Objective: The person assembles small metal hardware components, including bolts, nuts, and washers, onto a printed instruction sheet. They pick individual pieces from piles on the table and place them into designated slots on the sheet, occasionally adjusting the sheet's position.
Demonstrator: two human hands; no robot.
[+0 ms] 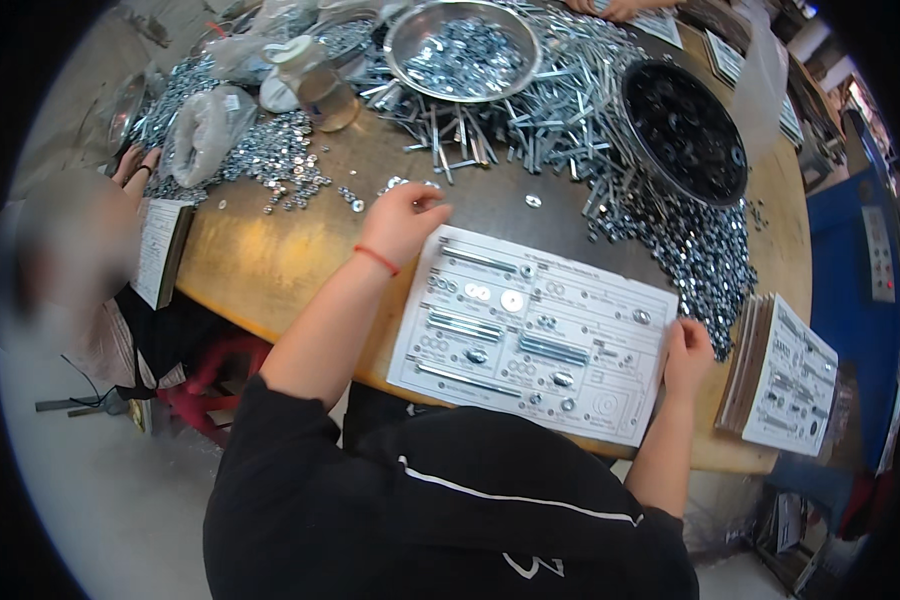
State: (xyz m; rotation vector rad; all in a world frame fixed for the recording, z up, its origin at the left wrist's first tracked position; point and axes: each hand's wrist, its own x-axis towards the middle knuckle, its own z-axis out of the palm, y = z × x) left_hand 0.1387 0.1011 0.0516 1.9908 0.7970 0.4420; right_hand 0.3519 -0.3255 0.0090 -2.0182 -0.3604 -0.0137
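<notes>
A white printed sheet [590, 290] with part outlines lies in front of me, slightly tilted. Metal rods [465, 326], washers [511, 301] and small nuts [562, 379] rest on its outlines. My left hand [405, 222], with a red band at the wrist, is closed just past the sheet's far left corner, beside a few loose washers [395, 183]. Its fingertips partly hide whatever is in them. At the sheet's right edge my right hand [688, 358] is closed with its fingers curled, next to a heap of small dark nuts [705, 265]; what it holds is hidden.
A steel bowl [395, 60] of small parts stands amid piled bolts [560, 110]. Right of it is a black bowl [735, 185] of dark washers. Stacked boards [760, 365] lie at right. A plastic jar [328, 100] stands far left. Another person's hand [135, 165] is at left.
</notes>
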